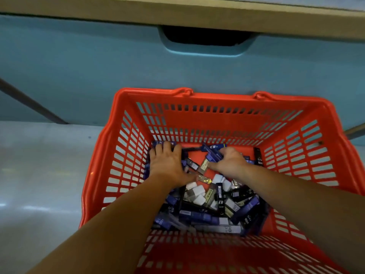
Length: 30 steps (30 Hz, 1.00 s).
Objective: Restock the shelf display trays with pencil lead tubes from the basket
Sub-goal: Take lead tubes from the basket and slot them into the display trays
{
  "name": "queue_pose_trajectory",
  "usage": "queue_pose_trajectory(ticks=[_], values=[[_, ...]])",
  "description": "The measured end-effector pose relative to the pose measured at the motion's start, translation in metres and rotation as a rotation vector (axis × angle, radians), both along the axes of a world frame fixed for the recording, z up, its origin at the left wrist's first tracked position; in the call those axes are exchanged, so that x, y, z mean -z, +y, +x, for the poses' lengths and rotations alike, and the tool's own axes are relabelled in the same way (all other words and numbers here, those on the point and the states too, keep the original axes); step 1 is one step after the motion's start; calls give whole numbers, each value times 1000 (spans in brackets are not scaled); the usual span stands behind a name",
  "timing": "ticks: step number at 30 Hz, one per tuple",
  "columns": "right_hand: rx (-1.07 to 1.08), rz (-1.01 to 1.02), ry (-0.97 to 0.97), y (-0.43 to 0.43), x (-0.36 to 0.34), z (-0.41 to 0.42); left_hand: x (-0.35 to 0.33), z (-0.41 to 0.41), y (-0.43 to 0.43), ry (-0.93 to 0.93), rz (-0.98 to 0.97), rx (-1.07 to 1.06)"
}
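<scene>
Both my hands are down in the red basket, which sits on the pale floor right against the blue cabinet front. The pencil lead tubes lie loose across the basket's bottom, a jumble of dark blue, black and white packs pointing every way. My left hand lies palm down on the tubes in the far left corner, fingers spread and pressing, gripping nothing that I can see. My right hand has its fingers curled round a small bunch of blue tubes near the far wall.

As I judge it, the restocking is far from done — the basket holds plenty of tubes, and I am only gathering a handful. The display trays are not in view, so I cannot say how full they are.

Above the cabinet front runs a beige shelf edge, with a dark handle slot below it. The tangle itself is the main hindrance — mixed kinds want sorting before they go up.
</scene>
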State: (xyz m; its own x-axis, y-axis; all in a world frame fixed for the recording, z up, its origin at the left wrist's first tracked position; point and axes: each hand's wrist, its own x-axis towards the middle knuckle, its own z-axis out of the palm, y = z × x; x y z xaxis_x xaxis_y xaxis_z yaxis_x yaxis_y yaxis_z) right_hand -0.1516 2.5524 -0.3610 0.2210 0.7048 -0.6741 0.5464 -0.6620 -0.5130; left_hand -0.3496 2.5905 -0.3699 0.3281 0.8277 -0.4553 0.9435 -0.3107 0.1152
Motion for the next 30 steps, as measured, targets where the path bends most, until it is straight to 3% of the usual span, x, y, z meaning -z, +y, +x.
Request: queue_pose_trajectory(ticks=[6, 11, 16, 19, 22, 25, 28, 30], values=[[-102, -133, 143, 6, -7, 20, 6, 3, 6, -44, -59, 144], [-147, -225, 211, 11, -9, 30, 11, 19, 14, -151, -191, 73], [-17, -225, 291, 19, -16, 23, 17, 29, 17, -255, -205, 123], [-19, -191, 134, 18, -13, 17, 17, 28, 17, -336, -205, 137], [-112, -180, 59, 17, -12, 21, 18, 22, 18, -278, 28, 235], [-341, -44, -60, 13, -15, 30, 23, 9, 13, -219, 210, 326], [-638, 170, -299, 3, -10, 37, 29, 1, 2, -235, 252, 251], [-721, 273, -371, -5, -3, 35, 27, 2, -3, -191, 231, 221]])
